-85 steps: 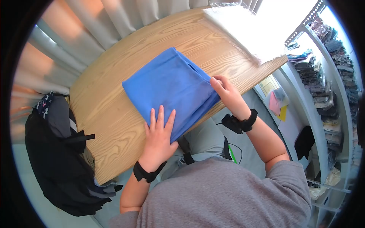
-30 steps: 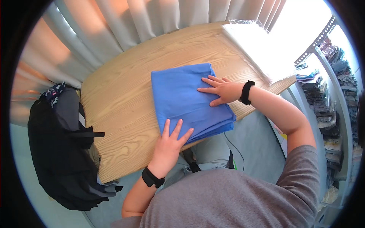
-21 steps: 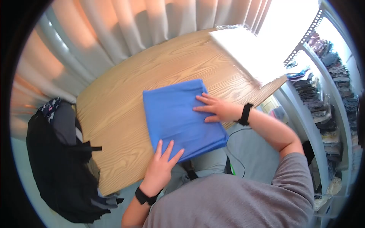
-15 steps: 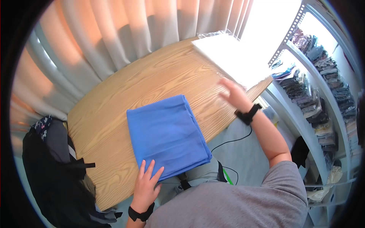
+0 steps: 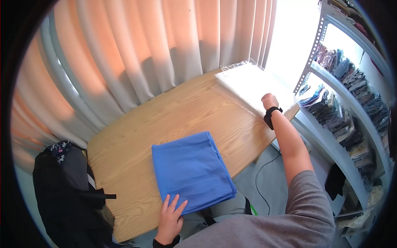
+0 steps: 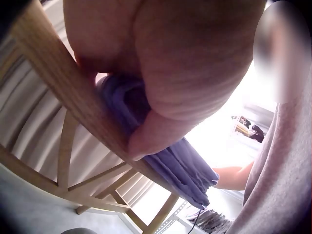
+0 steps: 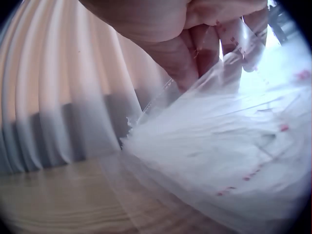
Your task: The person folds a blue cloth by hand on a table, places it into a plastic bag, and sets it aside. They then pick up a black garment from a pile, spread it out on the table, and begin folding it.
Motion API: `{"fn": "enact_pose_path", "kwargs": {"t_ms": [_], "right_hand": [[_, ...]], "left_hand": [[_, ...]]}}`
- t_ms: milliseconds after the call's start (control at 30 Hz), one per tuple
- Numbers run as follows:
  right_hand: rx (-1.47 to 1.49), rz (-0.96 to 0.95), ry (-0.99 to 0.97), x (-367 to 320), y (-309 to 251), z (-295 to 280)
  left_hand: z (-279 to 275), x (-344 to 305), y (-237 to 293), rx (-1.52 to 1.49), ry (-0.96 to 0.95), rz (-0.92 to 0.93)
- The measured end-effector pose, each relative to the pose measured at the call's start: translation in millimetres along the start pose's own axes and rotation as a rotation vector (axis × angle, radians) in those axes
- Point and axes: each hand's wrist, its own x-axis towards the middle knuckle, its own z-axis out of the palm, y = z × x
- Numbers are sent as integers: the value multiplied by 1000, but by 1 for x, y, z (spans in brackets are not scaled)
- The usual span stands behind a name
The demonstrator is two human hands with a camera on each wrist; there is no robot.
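Note:
The folded blue cloth point(image 5: 192, 169) lies near the front edge of the wooden table. On its front left corner rests my left hand point(image 5: 170, 217), fingers straight and spread. In the left wrist view the thumb shows beside the layered edge of the cloth point(image 6: 183, 168). My right hand point(image 5: 270, 100) is over the stack of clear plastic bags point(image 5: 244, 82) at the table's far right. The right wrist view shows its thumb and fingers point(image 7: 209, 51) pinching a bag's thin film, which is lifted above the stack with red print point(image 7: 219, 156).
Dark clothes point(image 5: 62, 198) hang at the table's left end. A pleated curtain point(image 5: 165, 45) runs behind the table point(image 5: 124, 144). Metal shelves point(image 5: 351, 91) packed with bagged garments stand at the right. A cable point(image 5: 258, 182) trails down by the table's front edge.
The blue cloth was turned and squared up under both hands. My right hand then left it and moved up and right to the plastic bags; the left stays on the cloth.

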Motion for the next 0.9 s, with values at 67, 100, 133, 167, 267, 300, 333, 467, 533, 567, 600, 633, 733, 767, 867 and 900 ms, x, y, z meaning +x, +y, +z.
{"fn": "enact_pose_path", "kwargs": {"t_ms": [67, 100, 133, 167, 267, 300, 333, 467, 533, 567, 600, 633, 733, 767, 867, 900], "right_hand": [[52, -20, 35, -4, -5, -4], [107, -62, 132, -5, -6, -6], [160, -103, 230, -6, -7, -8], [209, -103, 187, -13, -17, -21], [593, -434, 206, -19, -35, -24], [638, -501, 117, -32, -52, -33], [683, -567, 23, -52, -75, -46], [805, -841, -295, -113, -148, -52], [701, -905, -354, -153, -186, -56], [771, -961, -440, -169, -200, -51], [842, -1017, -526, -183, -214, -45], [823, -1035, -563, -196, -227, -34], [675, -1066, -704, -237, -262, -28], [685, -1082, -716, -247, -271, -23], [600, -1081, -810, -274, -291, -7], [557, -1064, -847, -281, -296, -4]], "left_hand": [[1, 0, -1, -20, -1, -2], [1, 0, 0, -19, -3, 0], [0, 0, 0, -18, -7, -9], [0, 0, 1, -18, -12, -17], [2, -1, -2, -17, -11, -12], [3, -1, -4, -20, -11, -17], [3, -2, -6, -27, -29, -10], [-9, 2, 6, -89, -49, -45], [-9, 0, 4, -40, -64, -46], [-11, 1, 5, -38, -77, -44], [-11, 1, 6, -34, -87, -42], [-11, -1, 6, -26, -77, -60], [-8, -4, 4, -30, -82, -78], [-7, -5, 3, -39, -78, -69], [-4, -6, 2, -42, -67, -72], [-4, -7, 2, -43, -66, -66]]}}
